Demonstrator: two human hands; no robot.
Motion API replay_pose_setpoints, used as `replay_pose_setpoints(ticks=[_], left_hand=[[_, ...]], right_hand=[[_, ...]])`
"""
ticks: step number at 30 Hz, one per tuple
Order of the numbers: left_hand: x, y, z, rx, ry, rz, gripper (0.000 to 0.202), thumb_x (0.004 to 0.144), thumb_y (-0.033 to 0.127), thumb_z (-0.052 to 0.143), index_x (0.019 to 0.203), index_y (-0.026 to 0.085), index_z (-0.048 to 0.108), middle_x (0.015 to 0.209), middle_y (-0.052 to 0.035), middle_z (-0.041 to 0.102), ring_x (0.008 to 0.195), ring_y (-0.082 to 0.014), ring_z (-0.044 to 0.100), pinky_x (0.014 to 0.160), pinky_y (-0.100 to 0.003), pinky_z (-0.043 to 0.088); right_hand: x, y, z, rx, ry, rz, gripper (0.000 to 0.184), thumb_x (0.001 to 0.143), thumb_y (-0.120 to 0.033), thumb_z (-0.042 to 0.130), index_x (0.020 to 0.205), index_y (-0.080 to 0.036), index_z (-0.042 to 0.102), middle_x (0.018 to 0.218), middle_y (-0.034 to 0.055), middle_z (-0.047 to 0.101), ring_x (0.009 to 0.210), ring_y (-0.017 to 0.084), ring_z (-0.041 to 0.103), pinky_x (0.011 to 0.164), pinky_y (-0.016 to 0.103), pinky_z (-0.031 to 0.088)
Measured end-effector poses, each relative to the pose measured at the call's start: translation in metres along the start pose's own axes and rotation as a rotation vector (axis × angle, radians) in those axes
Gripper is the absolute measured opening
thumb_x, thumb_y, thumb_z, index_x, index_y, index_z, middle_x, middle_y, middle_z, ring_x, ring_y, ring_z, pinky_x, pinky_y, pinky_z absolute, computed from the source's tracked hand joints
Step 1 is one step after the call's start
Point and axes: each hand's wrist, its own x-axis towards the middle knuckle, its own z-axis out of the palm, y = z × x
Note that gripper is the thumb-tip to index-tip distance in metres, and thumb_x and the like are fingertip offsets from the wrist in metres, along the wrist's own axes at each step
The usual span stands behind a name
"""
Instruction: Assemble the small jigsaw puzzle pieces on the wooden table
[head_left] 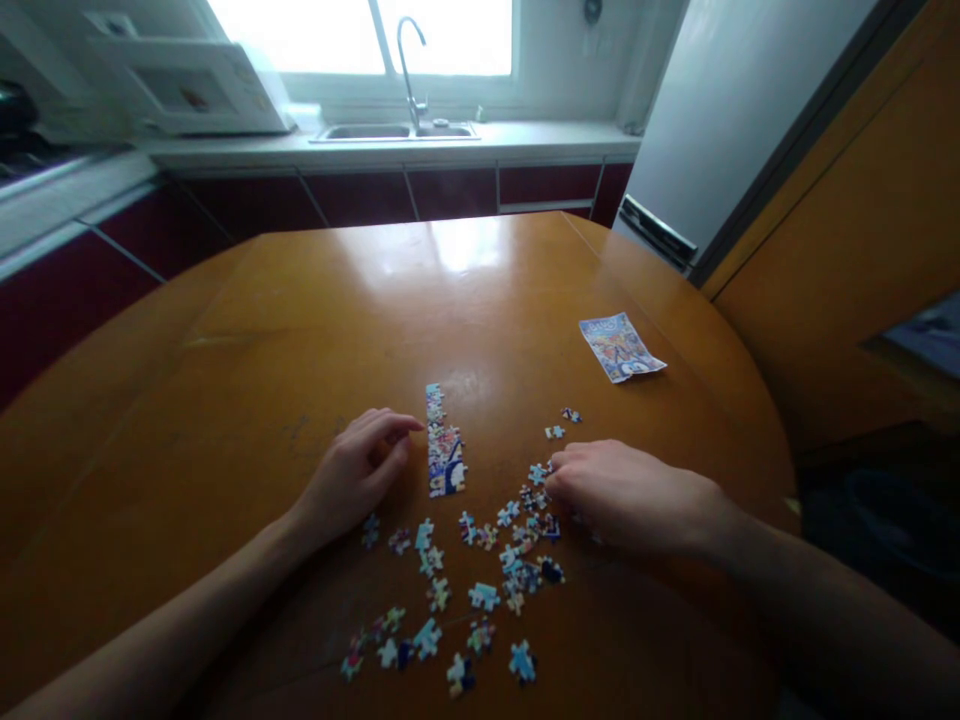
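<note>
A partly joined jigsaw strip (445,450) lies upright in the view near the middle of the table. At its left edge rests my left hand (366,458), index finger stretched to the strip, the other fingers loosely bent and thumb apart; it holds nothing. Over on the right, my right hand (611,490) is low over the table with its fingers drawn together at the edge of the loose puzzle pieces (523,573). A light blue piece (537,474) lies just left of its fingertips. Whatever is under or between those fingers is hidden.
A creased printed picture sheet (621,347) lies at the right. Two loose clusters, one a small piece (554,432), sit beyond my right hand. Behind the wooden table (337,300) stand a counter with a sink (367,132), a white microwave (195,90) and a fridge (720,110).
</note>
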Motion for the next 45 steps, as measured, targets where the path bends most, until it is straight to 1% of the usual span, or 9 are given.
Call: replay_pose_setpoints(ticks=[3, 8, 17, 22, 26, 28, 30, 39, 45], left_hand=[[0.000, 0.001, 0.000, -0.006, -0.001, -0.010, 0.018, 0.093, 0.027, 0.051, 0.102, 0.022, 0.066, 0.087, -0.0032, 0.064, 0.078, -0.0182, 0.059, 0.072, -0.031, 0.050], [0.000, 0.001, 0.001, -0.011, 0.007, -0.001, 0.017, 0.093, 0.026, 0.051, 0.100, 0.022, 0.066, 0.087, -0.0033, 0.065, 0.078, -0.0185, 0.060, 0.071, -0.031, 0.050], [0.000, 0.001, 0.001, -0.013, 0.006, -0.004, 0.017, 0.093, 0.026, 0.051, 0.101, 0.021, 0.066, 0.088, -0.0030, 0.064, 0.078, -0.0182, 0.060, 0.073, -0.032, 0.050], [-0.001, -0.001, 0.001, -0.012, 0.000, 0.003, 0.017, 0.093, 0.025, 0.051, 0.102, 0.021, 0.065, 0.088, -0.0030, 0.064, 0.078, -0.0183, 0.059, 0.072, -0.031, 0.049], [-0.001, -0.002, 0.001, -0.014, -0.013, 0.007, 0.018, 0.095, 0.026, 0.050, 0.103, 0.021, 0.065, 0.090, -0.0033, 0.064, 0.081, -0.0182, 0.060, 0.073, -0.031, 0.048], [0.000, -0.003, 0.002, -0.014, -0.022, 0.004, 0.018, 0.095, 0.026, 0.050, 0.104, 0.020, 0.065, 0.090, -0.0033, 0.063, 0.082, -0.0182, 0.060, 0.074, -0.031, 0.048], [0.000, -0.003, 0.002, -0.012, -0.028, 0.002, 0.018, 0.095, 0.026, 0.050, 0.104, 0.020, 0.064, 0.090, -0.0031, 0.063, 0.082, -0.0180, 0.059, 0.074, -0.031, 0.047], [-0.001, -0.001, 0.000, -0.002, -0.018, 0.001, 0.019, 0.096, 0.027, 0.049, 0.102, 0.020, 0.065, 0.088, -0.0030, 0.063, 0.081, -0.0183, 0.060, 0.075, -0.031, 0.048], [0.001, 0.000, 0.001, 0.002, -0.017, 0.004, 0.019, 0.096, 0.027, 0.049, 0.101, 0.019, 0.065, 0.088, -0.0029, 0.063, 0.081, -0.0182, 0.060, 0.075, -0.031, 0.048]], right_hand=[[-0.001, 0.010, -0.004, 0.026, 0.017, -0.030, 0.010, 0.079, -0.011, 0.065, 0.078, -0.020, 0.069, 0.084, 0.0034, 0.069, 0.076, 0.018, 0.062, 0.066, 0.026, 0.041], [0.002, 0.025, -0.008, 0.022, 0.210, 0.083, 0.013, 0.085, -0.011, 0.061, 0.081, -0.020, 0.069, 0.088, 0.0039, 0.069, 0.081, 0.017, 0.062, 0.070, 0.026, 0.041], [0.010, 0.034, -0.013, 0.028, 0.317, 0.158, 0.018, 0.089, -0.015, 0.063, 0.096, -0.023, 0.077, 0.096, 0.0050, 0.073, 0.089, 0.018, 0.067, 0.077, 0.026, 0.045], [0.013, 0.038, -0.013, 0.021, 0.324, 0.192, 0.016, 0.088, -0.017, 0.064, 0.096, -0.022, 0.077, 0.097, 0.0046, 0.074, 0.089, 0.018, 0.068, 0.076, 0.028, 0.045], [0.014, 0.045, -0.011, -0.064, 0.377, 0.300, 0.017, 0.087, -0.015, 0.062, 0.093, -0.021, 0.076, 0.096, 0.0052, 0.075, 0.084, 0.019, 0.067, 0.071, 0.029, 0.043], [0.014, 0.048, -0.011, -0.087, 0.370, 0.354, 0.018, 0.086, -0.013, 0.061, 0.092, -0.021, 0.077, 0.092, 0.0053, 0.075, 0.082, 0.020, 0.067, 0.069, 0.030, 0.042], [0.014, 0.049, -0.011, -0.068, 0.337, 0.361, 0.018, 0.085, -0.014, 0.062, 0.089, -0.022, 0.077, 0.090, 0.0047, 0.075, 0.080, 0.019, 0.067, 0.068, 0.029, 0.041], [0.022, 0.046, -0.006, 0.043, 0.158, 0.204, 0.009, 0.080, -0.017, 0.067, 0.077, -0.022, 0.074, 0.079, 0.0023, 0.074, 0.072, 0.016, 0.065, 0.062, 0.026, 0.038], [0.029, 0.050, -0.004, 0.042, 0.164, 0.204, 0.005, 0.080, -0.023, 0.070, 0.080, -0.021, 0.075, 0.078, 0.0031, 0.072, 0.068, 0.015, 0.061, 0.059, 0.026, 0.035]])
